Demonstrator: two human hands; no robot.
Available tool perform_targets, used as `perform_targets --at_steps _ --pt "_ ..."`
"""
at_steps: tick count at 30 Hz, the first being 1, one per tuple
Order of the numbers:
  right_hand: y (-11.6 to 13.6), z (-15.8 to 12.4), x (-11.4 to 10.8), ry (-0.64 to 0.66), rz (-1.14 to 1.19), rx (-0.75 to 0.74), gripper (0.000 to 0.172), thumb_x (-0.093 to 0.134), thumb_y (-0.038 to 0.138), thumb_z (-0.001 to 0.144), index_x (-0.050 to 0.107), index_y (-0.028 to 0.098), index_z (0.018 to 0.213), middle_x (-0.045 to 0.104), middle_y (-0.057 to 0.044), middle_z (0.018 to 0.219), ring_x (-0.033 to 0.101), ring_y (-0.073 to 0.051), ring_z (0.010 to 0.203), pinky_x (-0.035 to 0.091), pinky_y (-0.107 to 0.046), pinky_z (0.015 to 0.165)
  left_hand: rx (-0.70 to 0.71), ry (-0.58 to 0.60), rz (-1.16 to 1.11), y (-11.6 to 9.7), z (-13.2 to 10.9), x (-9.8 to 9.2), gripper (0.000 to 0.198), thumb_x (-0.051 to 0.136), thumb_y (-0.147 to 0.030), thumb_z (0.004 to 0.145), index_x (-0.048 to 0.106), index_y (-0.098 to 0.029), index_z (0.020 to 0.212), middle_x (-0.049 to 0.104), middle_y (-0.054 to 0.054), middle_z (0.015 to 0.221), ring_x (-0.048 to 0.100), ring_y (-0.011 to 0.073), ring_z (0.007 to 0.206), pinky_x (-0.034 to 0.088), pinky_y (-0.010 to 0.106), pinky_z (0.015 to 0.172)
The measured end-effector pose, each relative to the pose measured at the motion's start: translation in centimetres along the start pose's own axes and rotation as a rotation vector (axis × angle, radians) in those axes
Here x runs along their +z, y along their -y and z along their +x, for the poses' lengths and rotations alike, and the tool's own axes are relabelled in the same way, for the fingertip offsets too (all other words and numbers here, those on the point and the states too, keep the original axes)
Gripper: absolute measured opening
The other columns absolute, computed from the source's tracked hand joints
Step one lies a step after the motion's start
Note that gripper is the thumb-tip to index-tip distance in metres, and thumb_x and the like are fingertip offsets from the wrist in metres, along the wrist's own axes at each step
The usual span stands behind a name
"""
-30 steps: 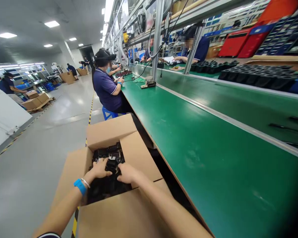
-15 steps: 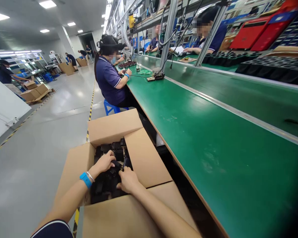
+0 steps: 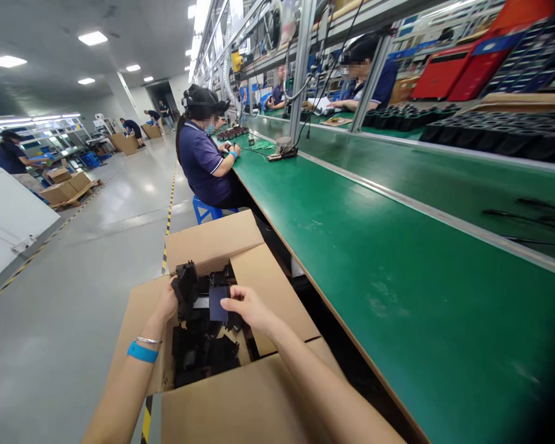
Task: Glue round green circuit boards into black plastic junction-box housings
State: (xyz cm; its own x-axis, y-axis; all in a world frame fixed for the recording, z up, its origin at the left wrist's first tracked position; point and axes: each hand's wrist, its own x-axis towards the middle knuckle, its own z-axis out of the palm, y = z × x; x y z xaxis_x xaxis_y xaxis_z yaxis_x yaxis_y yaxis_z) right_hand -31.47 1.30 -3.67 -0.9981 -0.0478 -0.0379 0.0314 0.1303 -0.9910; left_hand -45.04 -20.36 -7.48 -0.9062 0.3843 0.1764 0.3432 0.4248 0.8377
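An open cardboard box (image 3: 213,407) stands at the lower middle, beside the green table, with several black plastic parts (image 3: 198,351) inside. At the box's left side, my left hand (image 3: 167,301) grips a black part (image 3: 186,290), which is raised at the opening. My right hand (image 3: 247,306) pinches a flat dark piece (image 3: 218,305) over the middle of the box. Some fingers of my left hand are hidden behind the part it holds.
The green table (image 3: 351,246) runs along the right, its edge close to the box. A seated person (image 3: 206,154) works beyond the box. Black cables (image 3: 527,219) and black trays (image 3: 499,132) lie at the right.
My left hand has moved left and now holds up a black part. My right hand has moved up slightly and now shows a flat dark piece. The view has shifted a little.
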Motion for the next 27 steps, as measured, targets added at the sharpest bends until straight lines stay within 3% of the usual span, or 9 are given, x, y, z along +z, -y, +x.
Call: perform_targets --at_steps 3,6,9,13,16,18,20,23,27 --pt "5.4 -0.7 -3.5 0.027 -0.120 -0.085 0.026 0.054 0.036 0.081 0.039 0.019 0.068 0.046 0.004 0.061 0.044 -0.009 0.056 0.036 -0.022 0.054 0.040 -0.013 -0.088 -3.0 0.6 0.9 0.036 0.049 -0.042 0.096 0.055 -0.015 0.119 0.060 0.009 0.113 0.062 0.0192 0.093 0.053 0.039 0.081" --pt "9.9 -5.6 -8.2 -0.025 -0.300 -0.136 0.022 0.063 0.028 0.073 0.045 0.018 0.065 0.046 0.003 0.063 0.043 -0.010 0.058 0.033 -0.023 0.057 0.108 0.097 -0.129 -7.1 1.1 3.1 0.040 0.049 -0.047 0.093 0.058 -0.014 0.112 0.064 0.009 0.103 0.063 0.0186 0.086 0.054 0.036 0.075" --pt "11.5 -15.6 -12.6 -0.195 -0.788 -0.144 0.012 0.060 0.017 0.071 0.049 0.017 0.067 0.049 -0.002 0.078 0.043 -0.013 0.068 0.033 -0.026 0.063 0.216 0.313 -0.137 -12.8 1.6 7.4 0.038 0.058 -0.048 0.082 0.062 -0.014 0.098 0.065 0.005 0.081 0.060 0.0180 0.071 0.052 0.030 0.063" --pt "9.1 -31.8 -13.7 -0.430 -1.476 0.096 0.004 0.051 0.016 0.081 0.054 0.016 0.078 0.053 -0.008 0.085 0.046 -0.019 0.075 0.033 -0.032 0.066 0.497 0.622 -0.119 -23.7 0.9 17.1 0.034 0.056 -0.045 0.078 0.064 -0.018 0.097 0.064 0.005 0.087 0.058 0.0210 0.079 0.051 0.032 0.070" --pt "5.5 -41.1 -12.1 -0.618 -1.613 0.350 0.010 0.048 0.009 0.081 0.055 0.016 0.079 0.053 -0.008 0.083 0.047 -0.020 0.075 0.034 -0.035 0.070 0.766 0.821 -0.041 -32.8 -3.3 26.1 0.024 0.057 -0.037 0.078 0.067 -0.020 0.092 0.063 0.005 0.091 0.057 0.0227 0.089 0.048 0.034 0.083" --pt "3.3 -44.7 -11.1 -0.683 -1.639 0.505 0.013 0.048 0.006 0.079 0.057 0.016 0.078 0.054 -0.008 0.082 0.049 -0.021 0.075 0.035 -0.035 0.070 0.919 0.906 0.043 -38.0 -7.9 32.0 0.020 0.058 -0.032 0.081 0.067 -0.019 0.093 0.061 0.005 0.093 0.057 0.0226 0.094 0.046 0.034 0.089" --pt "1.8 -46.6 -10.4 -0.728 -1.617 0.603 0.010 0.052 0.009 0.081 0.058 0.015 0.077 0.056 -0.009 0.083 0.051 -0.022 0.076 0.037 -0.036 0.070 1.028 0.952 0.151 -41.7 -12.8 37.1 0.020 0.058 -0.031 0.085 0.066 -0.017 0.097 0.059 0.008 0.101 0.059 0.0229 0.096 0.046 0.034 0.090" --pt "1.2 -48.1 -9.8 -0.802 -1.466 0.602 0.007 0.057 0.019 0.085 0.063 0.015 0.086 0.060 -0.011 0.096 0.055 -0.024 0.088 0.041 -0.036 0.077 1.154 0.994 0.296 -44.1 -19.0 42.9 0.027 0.056 -0.035 0.091 0.063 -0.012 0.101 0.057 0.014 0.109 0.059 0.0256 0.100 0.045 0.039 0.091" --pt "1.8 -50.9 -10.0 -0.902 -1.291 0.502 0.031 0.043 0.002 0.083 0.065 0.017 0.098 0.060 -0.010 0.111 0.055 -0.020 0.096 0.041 -0.033 0.083 1.270 1.051 0.367 -44.4 -22.2 46.3 0.037 0.052 -0.045 0.093 0.062 -0.010 0.101 0.060 0.012 0.107 0.059 0.0240 0.101 0.045 0.044 0.092"
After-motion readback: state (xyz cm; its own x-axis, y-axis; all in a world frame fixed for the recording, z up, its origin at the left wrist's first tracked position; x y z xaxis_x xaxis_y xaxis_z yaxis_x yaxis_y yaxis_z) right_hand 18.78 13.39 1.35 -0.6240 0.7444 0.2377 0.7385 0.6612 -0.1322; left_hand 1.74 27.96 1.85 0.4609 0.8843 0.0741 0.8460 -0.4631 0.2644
